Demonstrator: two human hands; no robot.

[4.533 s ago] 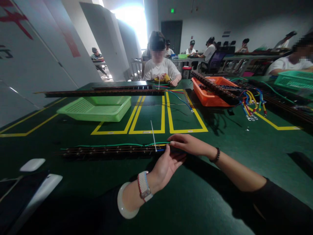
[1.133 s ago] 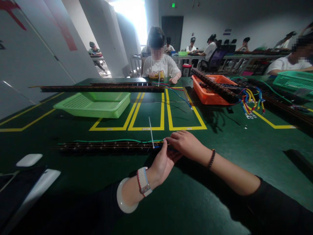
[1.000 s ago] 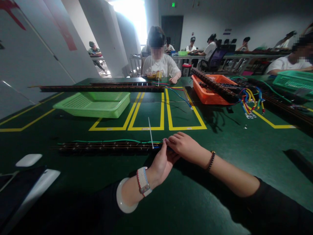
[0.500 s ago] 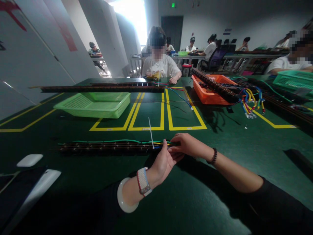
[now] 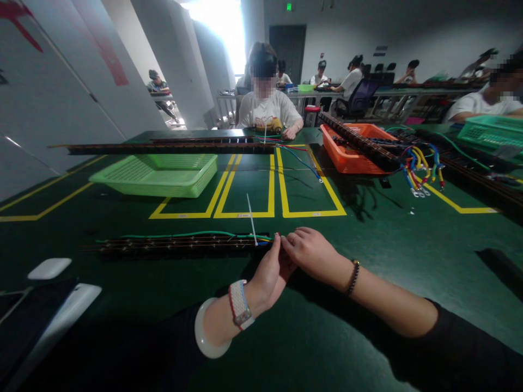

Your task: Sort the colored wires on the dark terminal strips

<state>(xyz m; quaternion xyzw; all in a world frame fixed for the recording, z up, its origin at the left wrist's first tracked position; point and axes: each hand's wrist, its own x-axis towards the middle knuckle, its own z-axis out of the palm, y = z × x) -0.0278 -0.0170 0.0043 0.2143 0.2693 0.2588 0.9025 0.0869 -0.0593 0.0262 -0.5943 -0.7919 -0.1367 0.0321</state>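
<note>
From my remote view, the strip (image 5: 175, 243) lies on the table (image 5: 379, 239), its right end just left of my fingers. Its wires (image 5: 265, 238) run to my left hand (image 5: 263, 280), behind the raised thumb; I can't tell whether those fingers clamp them. My right hand's (image 5: 316, 255) fingertips are bunched together by that thumb, any grip hidden. The tie (image 5: 251, 219) sticks up just beside, left of both hands.
</note>
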